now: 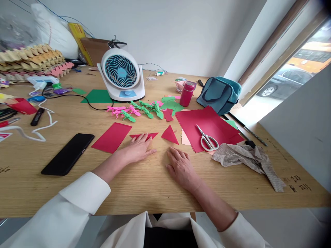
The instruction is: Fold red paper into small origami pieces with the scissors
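My left hand (139, 148) lies flat with its fingers over a folded red paper triangle (154, 135), pressing it to the wooden table. My right hand (181, 167) rests palm down on the wood, fingers loosely extended and holding nothing. Just beyond its fingertips is a second red paper triangle (170, 135). Left of my left hand lies a red paper rectangle (112, 137). White-handled scissors (207, 139) sit on a stack of red paper sheets (186, 122) to the right.
Green and pink folded paper figures (147, 113) lie before a white fan (121, 74). A black phone (68, 154) is at left. A red flask (187, 93), a teal bag (219, 94) and a crumpled cloth (240, 156) stand or lie at right.
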The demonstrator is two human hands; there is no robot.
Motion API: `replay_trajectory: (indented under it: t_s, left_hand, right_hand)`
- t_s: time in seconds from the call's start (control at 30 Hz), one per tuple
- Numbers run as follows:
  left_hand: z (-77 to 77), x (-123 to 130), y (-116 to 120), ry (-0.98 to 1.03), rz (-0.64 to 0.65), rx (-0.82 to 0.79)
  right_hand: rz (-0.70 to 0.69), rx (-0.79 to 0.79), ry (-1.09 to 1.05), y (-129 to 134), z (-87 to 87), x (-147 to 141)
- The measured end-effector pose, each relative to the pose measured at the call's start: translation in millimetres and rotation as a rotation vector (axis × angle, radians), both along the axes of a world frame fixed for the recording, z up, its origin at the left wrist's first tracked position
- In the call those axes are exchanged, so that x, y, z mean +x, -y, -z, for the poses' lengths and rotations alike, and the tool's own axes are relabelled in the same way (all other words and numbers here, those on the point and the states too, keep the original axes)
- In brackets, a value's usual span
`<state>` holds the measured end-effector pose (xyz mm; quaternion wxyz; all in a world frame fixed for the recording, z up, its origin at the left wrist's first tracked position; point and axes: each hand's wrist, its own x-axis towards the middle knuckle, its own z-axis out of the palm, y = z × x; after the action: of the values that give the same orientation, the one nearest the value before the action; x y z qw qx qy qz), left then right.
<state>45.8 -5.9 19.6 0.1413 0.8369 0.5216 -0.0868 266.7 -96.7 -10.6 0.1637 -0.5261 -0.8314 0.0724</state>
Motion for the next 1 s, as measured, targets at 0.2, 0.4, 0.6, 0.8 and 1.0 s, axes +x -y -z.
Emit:
replay_trajectory:
  t_s: [0.2, 0.4, 0.6, 0.8, 1.0]
  left_hand:
    - [31.7, 10.5, 3.4, 0.128, -0.112, 0.348]
    - [43.0, -0.7, -4.1, 0.203, -0.153, 0.410]
    - [45.4, -4.5, -5.9, 0.261, -0.114, 0.466]
    - [46.6, -3.9, -4.5, 0.404, -0.068, 0.506]
    - [43.9, -1.8, -5.4, 0.863, -0.045, 0.461]
  right_hand:
    - [0.034, 0.046, -0.173, -5.4, 1.0, 10.8]
    - [0.184, 0.106, -0.086, -36.2, -5.6, 19.9]
    - [0.196, 0.080, 0.081, -71.8, -6.7, 18.2]
    - [0.233, 0.198, -0.179, -79.8, 0.6, 22.0]
    - [0.350, -0.031, -0.837, -76.8, 0.5, 20.4]
